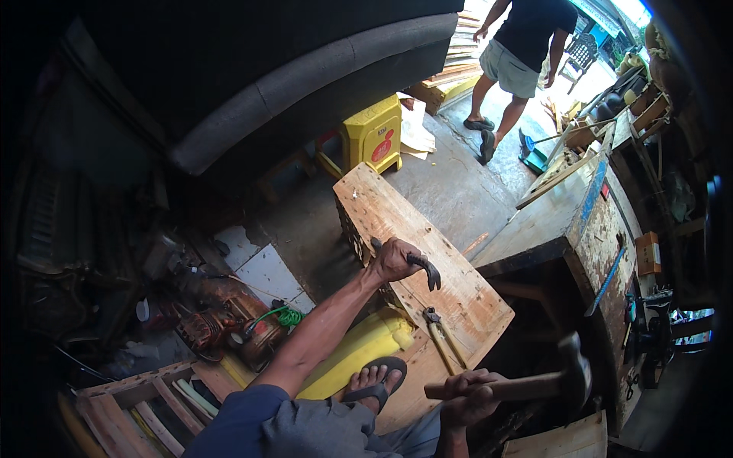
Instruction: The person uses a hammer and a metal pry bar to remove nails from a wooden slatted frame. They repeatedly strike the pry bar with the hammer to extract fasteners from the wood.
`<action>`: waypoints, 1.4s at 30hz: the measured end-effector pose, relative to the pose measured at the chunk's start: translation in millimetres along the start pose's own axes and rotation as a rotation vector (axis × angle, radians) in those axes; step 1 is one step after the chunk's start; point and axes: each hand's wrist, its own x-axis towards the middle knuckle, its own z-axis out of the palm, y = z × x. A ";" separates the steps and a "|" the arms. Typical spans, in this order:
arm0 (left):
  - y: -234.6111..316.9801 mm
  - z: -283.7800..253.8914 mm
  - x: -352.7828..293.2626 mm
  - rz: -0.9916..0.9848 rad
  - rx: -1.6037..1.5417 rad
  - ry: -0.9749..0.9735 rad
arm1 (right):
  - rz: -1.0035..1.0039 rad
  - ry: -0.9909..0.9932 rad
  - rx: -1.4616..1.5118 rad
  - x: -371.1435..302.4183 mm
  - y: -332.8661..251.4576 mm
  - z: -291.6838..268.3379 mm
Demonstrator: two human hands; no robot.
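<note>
Dark metal shows between the fingers of the left hand, which are wrapped tight around a curved black pry bar. The bar's hooked tip rests on a worn wooden pallet board full of small holes. The right hand squeezes the wooden handle of a hammer with a dark metal head, held low and off to the side of the board. Rusty pliers with yellow handles lie on the board between the hands. A foot in a black sandal rests nearby. Farther off stand a yellow plastic stool and another person in grey shorts.
</note>
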 end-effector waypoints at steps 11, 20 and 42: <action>-8.1 2.0 4.1 0.011 0.085 -0.013 | 0.210 -0.316 -0.875 -3.1 30.5 -0.3; 7.5 -4.9 -0.9 -0.084 -0.031 -0.102 | -0.237 -0.280 -0.426 47.0 -42.0 10.2; -5.7 6.4 -6.2 -0.052 0.102 -0.084 | 0.199 -0.622 -1.088 54.9 -79.2 8.7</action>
